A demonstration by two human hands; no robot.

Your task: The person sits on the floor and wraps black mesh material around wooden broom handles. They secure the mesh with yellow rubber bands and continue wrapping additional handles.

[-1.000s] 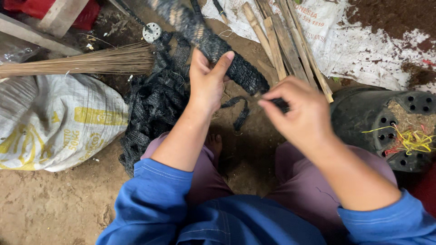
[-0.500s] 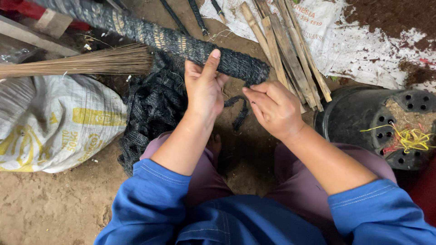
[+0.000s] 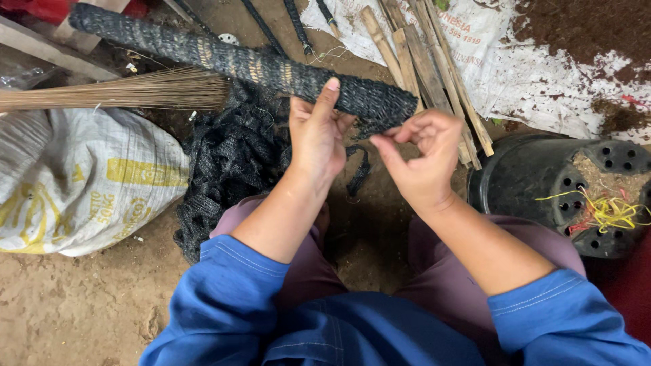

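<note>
A long pole wrapped in black netting (image 3: pixel 237 62) runs from the upper left down to the middle. My left hand (image 3: pixel 317 132) grips it near its lower end, fingers curled around it and the index finger pointing up along it. My right hand (image 3: pixel 422 157) sits just right of that end, fingertips pinched together by the frayed tip of the netting. A loose strip of netting (image 3: pixel 357 175) hangs below the pole between my hands. Whether my right hand pinches a thread is too fine to tell.
A heap of black netting (image 3: pixel 230 163) lies under the pole, beside a white sack (image 3: pixel 81 183) on the left. A bundle of straw (image 3: pixel 115 91) crosses above the sack. Split bamboo sticks (image 3: pixel 420 57) lie on white sheeting. An upturned black pot (image 3: pixel 563 190) with yellow string stands at the right.
The wrapped pole has swung from steeply slanted to nearly level, pointing left. My right hand moved in from the right to the pole's end and pinched its fingers there.
</note>
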